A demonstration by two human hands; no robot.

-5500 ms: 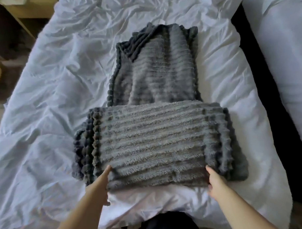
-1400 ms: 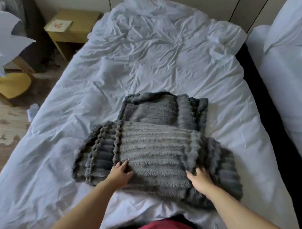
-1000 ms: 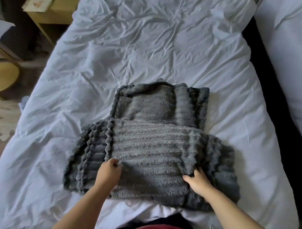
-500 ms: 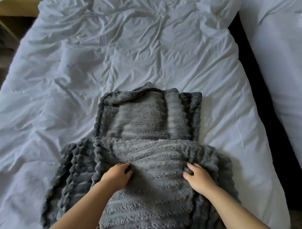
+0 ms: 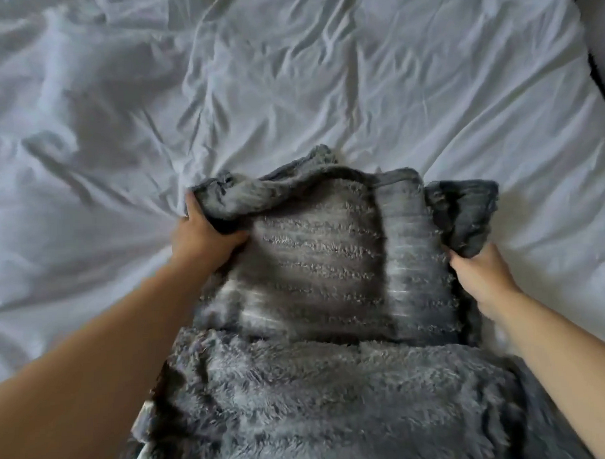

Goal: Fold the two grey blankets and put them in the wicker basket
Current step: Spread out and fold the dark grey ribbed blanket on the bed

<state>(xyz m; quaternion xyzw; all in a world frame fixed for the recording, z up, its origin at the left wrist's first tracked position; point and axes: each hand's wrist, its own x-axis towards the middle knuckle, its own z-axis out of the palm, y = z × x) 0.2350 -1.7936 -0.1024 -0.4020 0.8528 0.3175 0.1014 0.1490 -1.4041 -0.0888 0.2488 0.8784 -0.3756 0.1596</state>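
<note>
Head cam, looking down at bed. Grey blanket (image 5: 316, 273) lies on rumpled white sheet (image 5: 289, 92), ribbed face up in mid-frame; a shaggier grey mass (image 5: 335, 410) fills the bottom of frame and runs off the lower edge, so can't tell if it is a 2nd blanket or a fold of the same one. L hand (image 5: 202, 236) closed round the far-left corner of the blanket, fingers tucked under a rolled edge that is lifted off the sheet; fingertips hidden by fabric. R hand (image 5: 481, 278) closed on the right side, pinching a dark bunched flap at the far-right corner; thumb side obscured, grip detail unclear. Both forearms enter from the bottom corners, cut off by frame. Some motion blur on blanket edges and near R wrist. Dark strip at upper-right edge, can't make out what it is. Basket not in view.
</note>
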